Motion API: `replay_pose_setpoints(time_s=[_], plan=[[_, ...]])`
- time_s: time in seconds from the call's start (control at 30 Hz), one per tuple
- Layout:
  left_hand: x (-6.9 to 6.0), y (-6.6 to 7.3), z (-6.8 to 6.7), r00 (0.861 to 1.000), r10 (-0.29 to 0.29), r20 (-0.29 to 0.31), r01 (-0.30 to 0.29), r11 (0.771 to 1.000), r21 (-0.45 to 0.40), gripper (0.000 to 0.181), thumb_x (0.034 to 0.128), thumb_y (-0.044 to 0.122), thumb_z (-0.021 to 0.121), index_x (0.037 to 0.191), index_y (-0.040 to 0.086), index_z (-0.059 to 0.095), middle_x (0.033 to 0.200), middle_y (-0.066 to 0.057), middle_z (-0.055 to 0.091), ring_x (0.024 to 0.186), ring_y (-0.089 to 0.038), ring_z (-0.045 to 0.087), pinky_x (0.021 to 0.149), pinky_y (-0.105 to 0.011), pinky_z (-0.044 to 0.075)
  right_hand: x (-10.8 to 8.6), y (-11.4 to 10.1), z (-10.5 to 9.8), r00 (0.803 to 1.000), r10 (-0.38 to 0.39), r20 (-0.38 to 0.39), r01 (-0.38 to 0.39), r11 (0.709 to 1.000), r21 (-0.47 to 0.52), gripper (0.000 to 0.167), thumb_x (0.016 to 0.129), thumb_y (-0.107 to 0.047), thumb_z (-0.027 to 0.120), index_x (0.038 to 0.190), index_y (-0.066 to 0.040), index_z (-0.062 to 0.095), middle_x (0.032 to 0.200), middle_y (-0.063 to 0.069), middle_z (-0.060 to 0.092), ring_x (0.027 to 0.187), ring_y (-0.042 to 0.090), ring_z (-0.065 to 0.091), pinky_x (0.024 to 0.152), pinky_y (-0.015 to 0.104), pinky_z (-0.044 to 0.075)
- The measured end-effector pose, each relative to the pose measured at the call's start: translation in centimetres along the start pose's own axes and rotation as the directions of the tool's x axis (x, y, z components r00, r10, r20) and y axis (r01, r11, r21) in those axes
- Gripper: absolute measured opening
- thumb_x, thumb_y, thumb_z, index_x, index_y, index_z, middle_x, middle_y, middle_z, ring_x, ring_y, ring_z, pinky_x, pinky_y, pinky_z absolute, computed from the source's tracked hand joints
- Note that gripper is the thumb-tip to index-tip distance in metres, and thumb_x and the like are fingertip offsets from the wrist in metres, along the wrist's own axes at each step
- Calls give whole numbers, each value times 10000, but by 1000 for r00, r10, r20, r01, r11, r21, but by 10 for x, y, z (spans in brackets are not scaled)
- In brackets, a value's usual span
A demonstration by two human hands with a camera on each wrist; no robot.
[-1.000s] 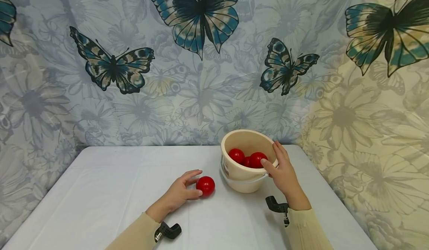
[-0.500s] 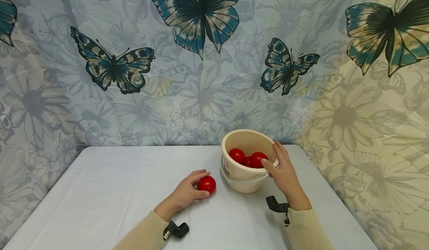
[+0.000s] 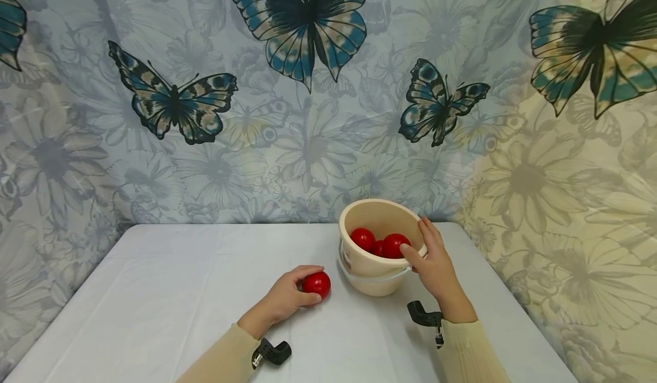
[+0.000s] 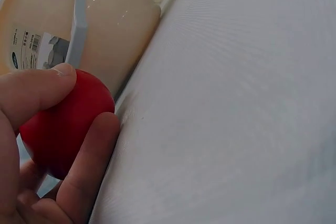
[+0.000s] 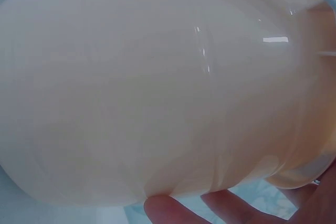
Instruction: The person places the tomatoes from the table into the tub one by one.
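Observation:
My left hand (image 3: 283, 298) grips a smooth red ball (image 3: 318, 285) at the table's middle, thumb on the near side and fingers round the far side. In the left wrist view the ball (image 4: 73, 124) sits between thumb and fingers, just above or on the white cloth; contact is hard to tell. To its right stands a cream bucket (image 3: 374, 285), tilted slightly towards me, with several red balls (image 3: 363, 239) inside. My right hand (image 3: 435, 269) holds the bucket's right rim, thumb over the edge and fingers along the outer wall, as the right wrist view partly shows.
A white cloth covers the table (image 3: 169, 280). The bucket's pale handle (image 3: 377, 278) hangs down at its front. Behind the table rises a butterfly-patterned backdrop (image 3: 313, 161). Black wrist mounts (image 3: 274, 352) jut out below both hands.
My left hand has moved right and closed round the red ball, which has shifted very slightly right. My right hand and the bucket have stayed in place.

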State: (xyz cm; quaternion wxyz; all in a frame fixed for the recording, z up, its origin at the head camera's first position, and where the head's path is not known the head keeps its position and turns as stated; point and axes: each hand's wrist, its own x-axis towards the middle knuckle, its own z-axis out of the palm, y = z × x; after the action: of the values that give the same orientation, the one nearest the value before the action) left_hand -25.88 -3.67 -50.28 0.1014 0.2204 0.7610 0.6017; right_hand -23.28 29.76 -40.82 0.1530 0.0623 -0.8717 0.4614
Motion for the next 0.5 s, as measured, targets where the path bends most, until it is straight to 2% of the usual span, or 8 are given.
replay_pose_setpoints(time_s=[0.23, 0.4, 0.5], plan=[[-1, 0, -1, 1000, -2, 5, 2, 999, -40, 611, 820, 88, 817, 1388, 82, 592, 1403, -52, 531, 1245, -332, 491, 970, -433, 496, -1, 0, 0, 1000, 7, 1, -7, 1000, -5, 807, 980, -336, 614, 1586, -29, 180, 1642, 121, 87, 1314, 473, 387, 701, 440, 613], [-2, -2, 0, 999, -39, 16, 41, 989, -142, 626, 816, 30, 806, 1398, 59, 576, 1374, -115, 536, 1176, -333, 523, 829, -390, 582, -1, 0, 1, 1000, 7, -2, -7, 1000, 1, 807, 977, -331, 618, 1586, -31, 181, 1642, 119, 86, 1325, 485, 369, 703, 464, 611], [-3, -3, -2, 997, -71, 24, 74, 967, -245, 637, 826, -2, 784, 1414, 24, 543, 1320, -176, 548, 1130, -329, 551, 780, -409, 602, 0, 1, 1, 1000, 2, -6, -2, 1000, 4, 805, 977, -324, 620, 1587, -33, 182, 1642, 117, 86, 1326, 482, 369, 702, 461, 612]])
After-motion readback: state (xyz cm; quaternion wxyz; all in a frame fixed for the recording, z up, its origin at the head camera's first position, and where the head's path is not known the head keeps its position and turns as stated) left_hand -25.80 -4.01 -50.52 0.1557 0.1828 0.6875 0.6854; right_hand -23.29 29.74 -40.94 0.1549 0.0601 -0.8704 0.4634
